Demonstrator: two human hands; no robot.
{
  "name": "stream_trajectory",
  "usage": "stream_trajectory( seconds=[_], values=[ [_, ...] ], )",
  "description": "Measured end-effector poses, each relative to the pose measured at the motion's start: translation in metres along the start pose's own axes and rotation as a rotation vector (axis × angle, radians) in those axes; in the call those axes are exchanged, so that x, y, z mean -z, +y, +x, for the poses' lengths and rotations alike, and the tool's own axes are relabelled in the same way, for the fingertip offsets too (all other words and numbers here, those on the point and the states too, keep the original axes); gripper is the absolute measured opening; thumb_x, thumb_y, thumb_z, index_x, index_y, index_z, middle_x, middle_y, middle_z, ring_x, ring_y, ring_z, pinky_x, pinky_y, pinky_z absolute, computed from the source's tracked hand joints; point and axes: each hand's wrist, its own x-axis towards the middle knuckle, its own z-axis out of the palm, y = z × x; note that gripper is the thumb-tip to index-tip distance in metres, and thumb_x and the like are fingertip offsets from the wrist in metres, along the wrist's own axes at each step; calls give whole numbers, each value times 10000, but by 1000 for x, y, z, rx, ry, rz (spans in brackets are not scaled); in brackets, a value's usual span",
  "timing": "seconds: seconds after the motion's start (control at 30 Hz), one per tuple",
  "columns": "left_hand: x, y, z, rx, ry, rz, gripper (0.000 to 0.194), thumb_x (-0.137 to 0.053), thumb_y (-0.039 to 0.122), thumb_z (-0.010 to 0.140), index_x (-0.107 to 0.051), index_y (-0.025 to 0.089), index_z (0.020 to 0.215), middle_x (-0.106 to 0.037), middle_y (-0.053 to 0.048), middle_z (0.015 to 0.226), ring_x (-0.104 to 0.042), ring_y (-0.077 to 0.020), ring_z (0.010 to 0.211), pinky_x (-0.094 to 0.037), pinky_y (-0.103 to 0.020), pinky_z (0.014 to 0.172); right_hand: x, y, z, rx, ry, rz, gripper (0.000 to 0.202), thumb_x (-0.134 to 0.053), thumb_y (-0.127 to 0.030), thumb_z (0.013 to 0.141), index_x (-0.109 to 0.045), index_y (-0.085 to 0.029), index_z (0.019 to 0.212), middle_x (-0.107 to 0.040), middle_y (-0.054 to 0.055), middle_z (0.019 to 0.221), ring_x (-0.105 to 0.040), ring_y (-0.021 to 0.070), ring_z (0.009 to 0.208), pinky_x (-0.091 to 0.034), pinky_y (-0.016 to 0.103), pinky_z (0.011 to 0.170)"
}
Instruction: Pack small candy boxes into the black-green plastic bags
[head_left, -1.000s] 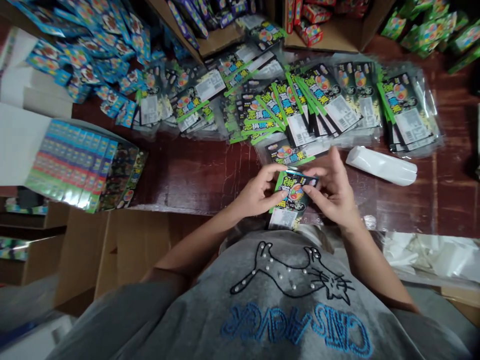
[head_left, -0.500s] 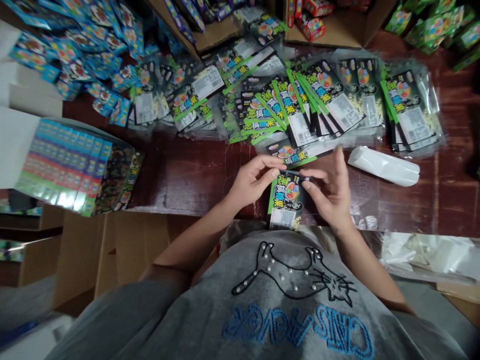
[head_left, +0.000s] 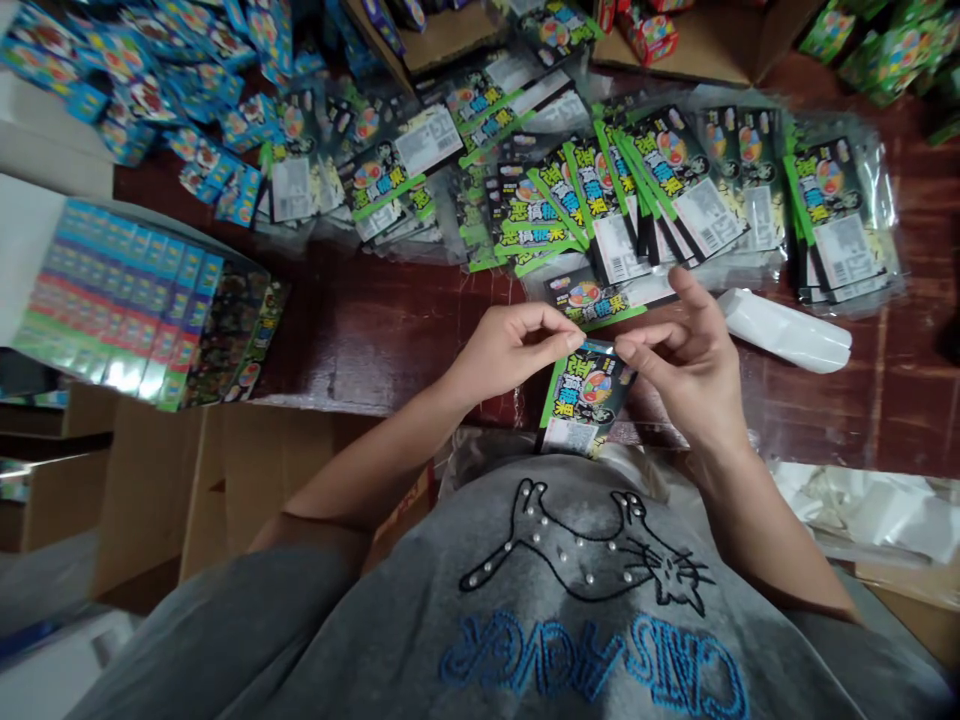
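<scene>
Between my hands is a black and green printed candy bag point(head_left: 581, 400) with a pale label near its lower end, close to the front edge of the table. My left hand point(head_left: 517, 350) pinches the bag's top edge at its left corner. At the right corner, my right hand point(head_left: 690, 370) holds the same edge between thumb and fingers, its index finger raised. A narrow blue strip shows along the top edge; I cannot tell what it is. Just beyond lies a similar bag point(head_left: 589, 295), flat on the table.
Many like bags point(head_left: 697, 200) overlap across the table's far side. A white rolled object point(head_left: 787, 330) lies right of my right hand. Blue boxes point(head_left: 202, 80) are heaped far left, above a display carton point(head_left: 112, 300) packed with coloured boxes. Cardboard cartons point(head_left: 690, 55) stand at the back.
The bag's top edge has tilted slightly, and a blue strip now shows there. My right hand has shifted a little to the right, its thumb now at the bag's top corner.
</scene>
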Motion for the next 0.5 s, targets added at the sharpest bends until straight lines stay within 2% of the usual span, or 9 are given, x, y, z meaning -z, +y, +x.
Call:
stream_trajectory(
  seconds=[0.1, 0.2, 0.27, 0.33, 0.4, 0.5],
  values=[
    [2, -6, -5, -43, -59, -38, 242, -833, 423, 921, -820, 186, 968, -844, -72, 1004, -780, -176, 919, -611, -298, 846, 5, 2, -9, 18, -32, -31, 850, -650, -588, 1027, -201, -360, 1713, -801, 23, 997, -776, 226, 841, -691, 445, 851],
    [1, -12, -8, -97, -88, -85, 266, -876, 419, 886, -811, 189, 1003, -838, -93, 1102, -792, -200, 1016, -624, -333, 935, 17, -3, -13, 60, -73, -18, 723, -660, -563, 1026, -349, -378, 1652, -779, 32, 1023, -783, 248, 963, -680, 469, 898],
    [-1, -14, -8, -110, -67, -86, 257, -865, 402, 897, -799, 181, 1010, -832, -97, 1100, -789, -193, 996, -623, -327, 922, 27, -13, -10, 97, -94, -38, 542, -706, -532, 1004, -541, -364, 1492, -755, 47, 1092, -763, 255, 1026, -665, 474, 917],
    [-3, -13, -8, -112, -50, -64, 215, -836, 372, 920, -790, 175, 994, -829, -93, 1076, -783, -181, 965, -618, -312, 893, 37, -27, -2, 151, -147, -137, 320, -748, -491, 982, -678, -321, 1244, -726, 54, 1096, -732, 256, 1039, -634, 483, 956],
    [-6, -10, -8, -121, -46, -38, 178, -822, 343, 926, -788, 175, 971, -828, -86, 1049, -778, -175, 942, -610, -300, 870, 42, -40, 8, 211, -265, -278, 195, -757, -447, 977, -705, -276, 1055, -705, 57, 1030, -700, 255, 999, -602, 489, 962],
    [-9, -4, -10, -123, -45, -19, 157, -812, 331, 928, -789, 178, 955, -828, -81, 1031, -773, -175, 932, -604, -303, 869, 38, -48, 22, 263, -383, -456, 154, -727, -383, 978, -693, -232, 973, -672, 58, 957, -673, 253, 939, -583, 483, 914]
  ],
)
